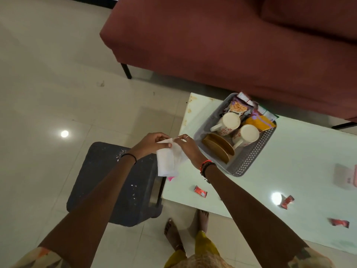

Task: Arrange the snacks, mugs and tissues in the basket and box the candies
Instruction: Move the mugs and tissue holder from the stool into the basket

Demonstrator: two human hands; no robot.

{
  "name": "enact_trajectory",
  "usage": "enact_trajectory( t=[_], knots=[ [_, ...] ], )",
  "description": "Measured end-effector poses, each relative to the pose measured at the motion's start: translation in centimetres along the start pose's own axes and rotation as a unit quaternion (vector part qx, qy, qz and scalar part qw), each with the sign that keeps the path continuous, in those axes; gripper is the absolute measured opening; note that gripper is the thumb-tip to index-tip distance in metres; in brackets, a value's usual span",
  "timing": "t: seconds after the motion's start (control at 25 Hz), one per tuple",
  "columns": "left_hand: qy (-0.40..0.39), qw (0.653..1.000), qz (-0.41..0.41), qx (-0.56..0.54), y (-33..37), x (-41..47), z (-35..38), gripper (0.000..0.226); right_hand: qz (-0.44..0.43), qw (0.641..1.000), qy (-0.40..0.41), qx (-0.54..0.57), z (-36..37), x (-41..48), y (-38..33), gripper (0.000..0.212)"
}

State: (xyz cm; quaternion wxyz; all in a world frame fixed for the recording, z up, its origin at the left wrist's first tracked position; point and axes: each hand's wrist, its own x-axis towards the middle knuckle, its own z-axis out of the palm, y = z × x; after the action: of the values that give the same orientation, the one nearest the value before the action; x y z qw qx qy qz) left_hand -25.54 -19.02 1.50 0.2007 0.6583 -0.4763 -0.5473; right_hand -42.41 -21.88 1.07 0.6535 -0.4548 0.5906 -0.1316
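Your left hand [152, 143] and right hand [188, 147] both pinch a white tissue [168, 161] with curled fingers. It hangs beside the basket [249, 161] (mugs [229, 122] inside) at the desk [289, 171] edge.

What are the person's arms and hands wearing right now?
The left hand has a thin black band at its wrist. The right hand carries a silver ring and stacked orange-red and dark beaded bracelets. Forearms are bare; short patterned sleeves show at the frame's lower corners.
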Motion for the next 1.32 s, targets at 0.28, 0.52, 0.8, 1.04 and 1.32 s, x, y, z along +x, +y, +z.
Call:
enact_trajectory(
  t=[0.28, 0.52, 0.8, 1.04, 1.32],
  knots=[
    [0.065, 0.998, 0.024, 0.007, 5.3, 3.9, 4.5, 0.036, -0.012, 0.999, 0.029, 0.043, -7.1, -1.7, 3.2, 0.037],
    [-0.047, 0.987, 0.043, 0.148, 8.1, 6.9, 8.8, 0.048, -0.044, 0.974, 0.180, -0.134, -15.2, -1.1, 5.1, 0.042],
    [0.040, 0.930, 0.148, 0.335, 10.8, 10.6, 12.7, 0.026, -0.116, 0.929, 0.246, -0.252, -18.9, -0.2, 6.2, 0.023],
    [0.051, 0.913, 0.175, 0.365, 9.9, 12.5, 14.9, 0.019, -0.135, 0.906, 0.208, -0.343, -18.8, 0.4, 8.8, 0.022],
    [0.025, 0.886, 0.185, 0.425, 7.7, 13.1, 15.6, 0.022, -0.116, 0.887, 0.161, -0.416, -18.6, 0.9, 10.1, 0.027]
  ],
)
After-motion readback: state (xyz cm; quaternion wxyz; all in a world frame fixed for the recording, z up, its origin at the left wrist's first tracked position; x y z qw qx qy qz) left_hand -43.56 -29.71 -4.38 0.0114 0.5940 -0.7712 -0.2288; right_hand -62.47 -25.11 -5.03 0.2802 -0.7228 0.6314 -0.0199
